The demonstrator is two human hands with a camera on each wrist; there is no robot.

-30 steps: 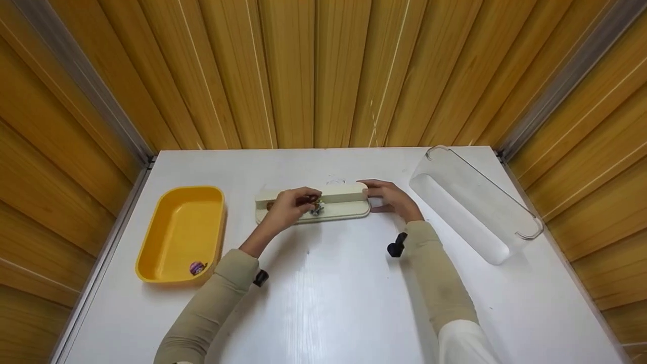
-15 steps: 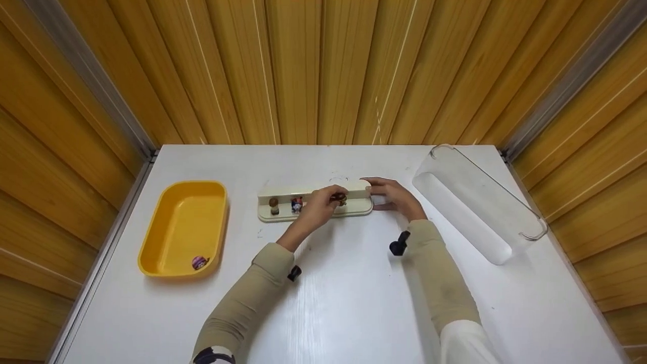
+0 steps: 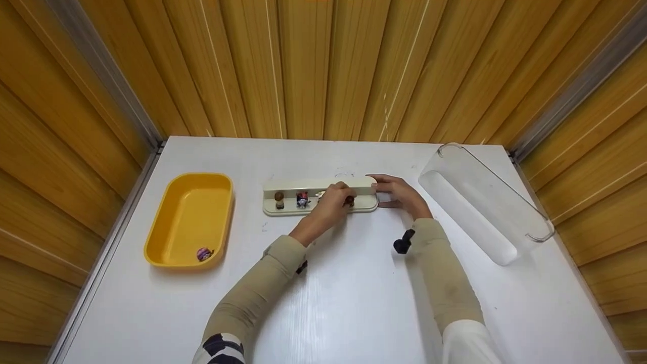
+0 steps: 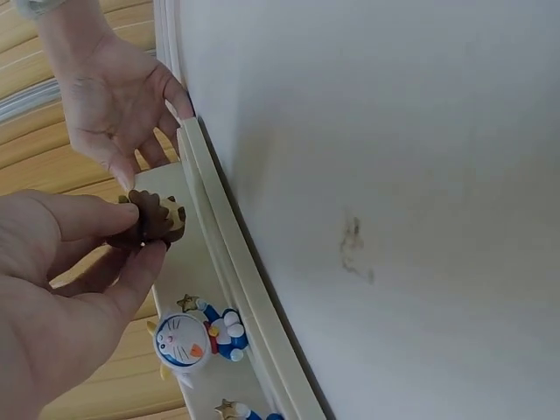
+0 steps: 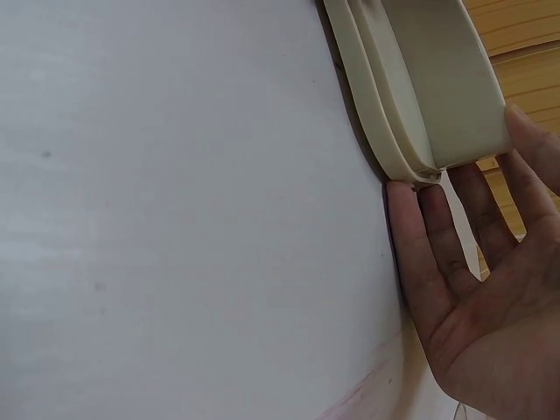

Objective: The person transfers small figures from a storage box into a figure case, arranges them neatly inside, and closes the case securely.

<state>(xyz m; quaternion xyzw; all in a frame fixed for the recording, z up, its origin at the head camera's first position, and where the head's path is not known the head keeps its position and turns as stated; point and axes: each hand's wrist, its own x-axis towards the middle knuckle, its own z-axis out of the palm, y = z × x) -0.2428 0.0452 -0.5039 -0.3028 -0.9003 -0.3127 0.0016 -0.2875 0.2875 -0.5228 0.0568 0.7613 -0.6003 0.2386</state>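
The left hand [image 3: 331,205] pinches a brown figure [image 4: 153,219] between thumb and fingers, over the right part of a cream stepped stand [image 3: 318,210]. To its left on the stand's lower step are a brown-topped figure [image 3: 279,200] and a red-and-blue figure [image 3: 303,199]. A blue-and-white figure [image 4: 185,339] with raised arms sits beside the left hand, mostly hidden in the head view. The right hand [image 3: 403,196] touches the stand's right end with its fingertips, fingers fairly straight, as the right wrist view [image 5: 490,280] shows.
A yellow tray [image 3: 189,222] with a small purple figure [image 3: 204,254] in its near right corner stands at the left. At the right lies a long clear cover [image 3: 480,202], set at a slant. Wood-patterned walls surround the white table [image 3: 354,293].
The left hand has moved right along the stand with the brown figure, uncovering the figures at the left. The right hand stays at the stand's right end. The head view has shifted slightly.
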